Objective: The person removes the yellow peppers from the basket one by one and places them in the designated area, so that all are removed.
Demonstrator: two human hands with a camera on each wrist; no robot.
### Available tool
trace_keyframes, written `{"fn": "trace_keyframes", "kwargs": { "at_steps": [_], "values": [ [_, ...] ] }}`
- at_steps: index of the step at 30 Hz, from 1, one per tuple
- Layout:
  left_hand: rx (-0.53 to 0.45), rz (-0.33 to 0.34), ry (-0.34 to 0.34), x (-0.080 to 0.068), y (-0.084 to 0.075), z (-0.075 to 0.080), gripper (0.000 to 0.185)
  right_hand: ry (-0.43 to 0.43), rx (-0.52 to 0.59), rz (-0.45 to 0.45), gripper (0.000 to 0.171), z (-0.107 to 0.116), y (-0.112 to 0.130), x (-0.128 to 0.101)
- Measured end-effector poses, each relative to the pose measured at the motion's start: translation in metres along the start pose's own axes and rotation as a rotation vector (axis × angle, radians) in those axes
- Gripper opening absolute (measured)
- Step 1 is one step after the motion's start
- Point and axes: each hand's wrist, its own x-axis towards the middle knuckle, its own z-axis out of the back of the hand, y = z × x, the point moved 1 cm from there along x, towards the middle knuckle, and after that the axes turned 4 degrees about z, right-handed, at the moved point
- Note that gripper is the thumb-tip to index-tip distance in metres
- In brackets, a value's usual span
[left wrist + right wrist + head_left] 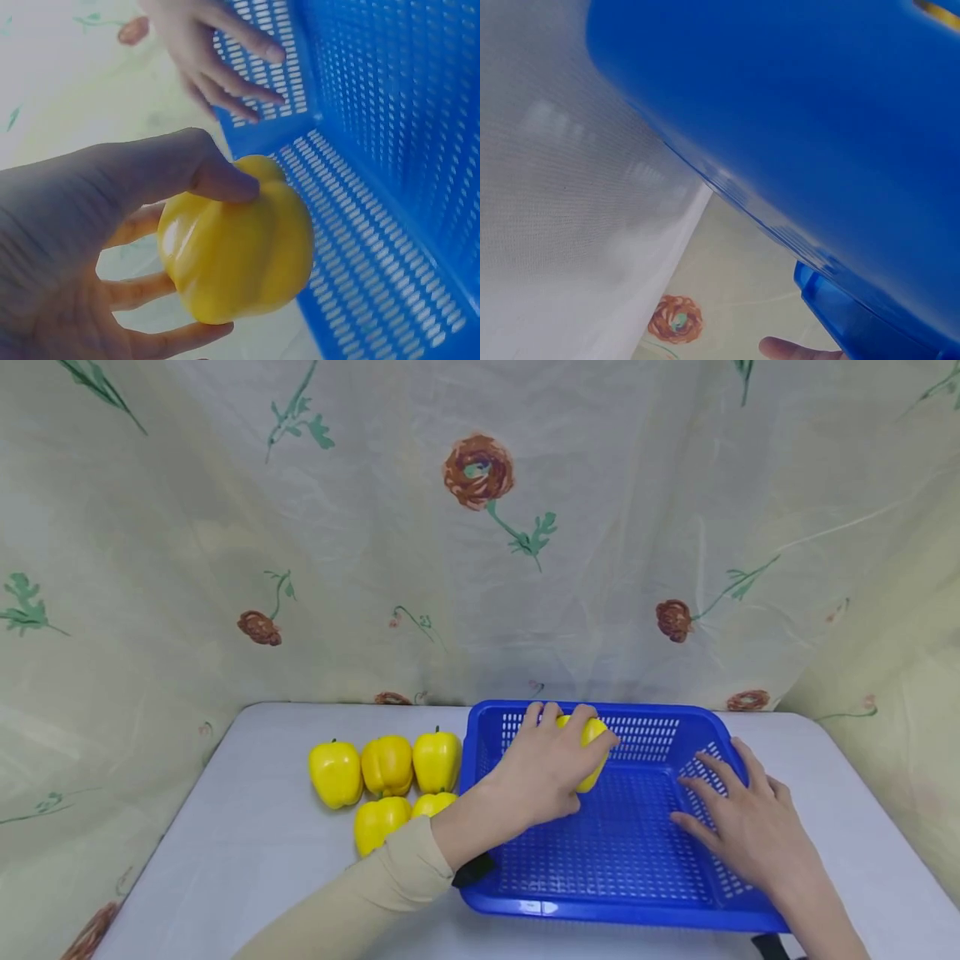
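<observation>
My left hand (543, 762) grips a yellow bell pepper (240, 251) over the back part of a blue plastic basket (637, 916). In the left wrist view the thumb presses on the pepper's top and the fingers curl beneath it. My right hand (759, 827) lies at the basket's right rim with its fingers spread, some reaching over the inner wall. The right wrist view mostly shows the outside of that wall, with one fingertip (791, 349) at the bottom edge. Several more yellow bell peppers (387, 765) stand left of the basket, one partly hidden by my left forearm.
The basket stands on a white-covered table (255, 810), near its back edge. A pale curtain (360, 552) with printed flowers hangs behind the table and along both sides. Slotted walls slope up around the basket's bare floor (615, 860).
</observation>
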Motion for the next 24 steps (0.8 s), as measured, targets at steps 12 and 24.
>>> {"fn": "trace_keyframes", "kwargs": {
  "at_steps": [12,24],
  "values": [
    [-0.094,0.057,-0.116,-0.033,0.033,0.022,0.071,0.008,-0.008,0.004,0.057,0.001,-0.002,-0.001],
    [-0.214,0.193,-0.145,-0.075,0.080,0.036,0.075,0.018,-0.008,0.006,0.057,-0.001,-0.001,0.000]
  ]
}}
